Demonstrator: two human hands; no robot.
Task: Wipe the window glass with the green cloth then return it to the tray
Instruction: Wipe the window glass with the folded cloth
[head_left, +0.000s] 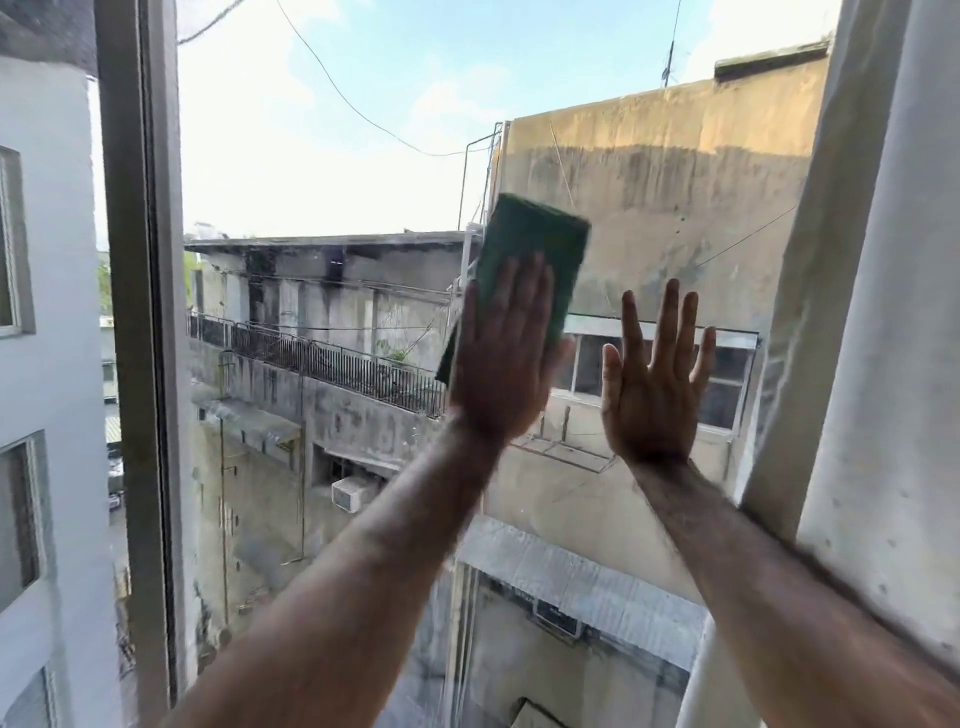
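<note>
The green cloth (535, 244) is a folded rectangle pressed flat against the window glass (322, 171) near the middle of the pane. My left hand (501, 358) lies flat on the cloth's lower part, fingers together and pointing up, pinning it to the glass. My right hand (654, 384) is raised just to the right of it, fingers spread, palm toward the glass, holding nothing. The tray is out of view.
A grey vertical window frame (137, 338) bounds the pane on the left. A pale curtain (878, 312) hangs at the right, touching my right forearm. Stained concrete buildings and cables show through the glass.
</note>
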